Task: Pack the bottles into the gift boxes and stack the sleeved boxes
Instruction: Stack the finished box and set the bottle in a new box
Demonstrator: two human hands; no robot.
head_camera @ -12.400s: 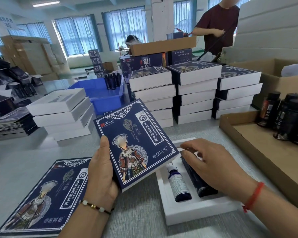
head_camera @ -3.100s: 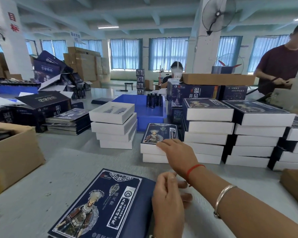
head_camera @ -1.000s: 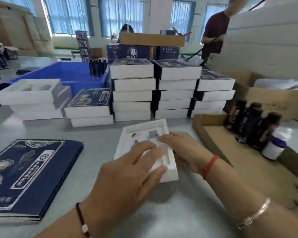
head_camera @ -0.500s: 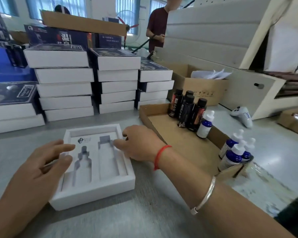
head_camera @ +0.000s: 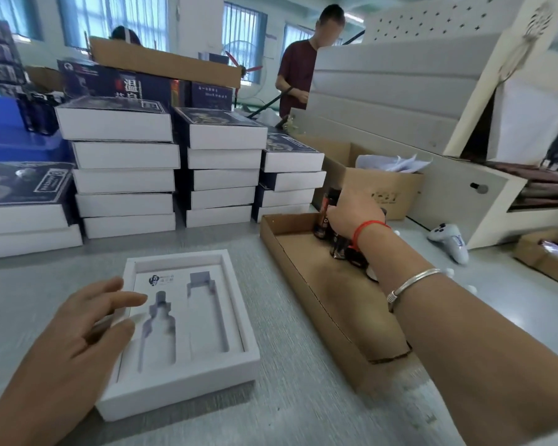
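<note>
The right hand (head_camera: 351,214) has left the open white gift box with its two bottle-shaped cut-outs (head_camera: 187,329) and now curls over the dark amber-labelled bottles (head_camera: 327,210) standing in the shallow brown cardboard tray (head_camera: 303,278); whether it actually grips one I cannot tell. The left hand (head_camera: 78,329) rests open-fingered on the box's near-left edge, steadying it, so filling begins next. Stacked sleeved white boxes (head_camera: 219,169) stand beyond both hands, nothing between tray and box.
</note>
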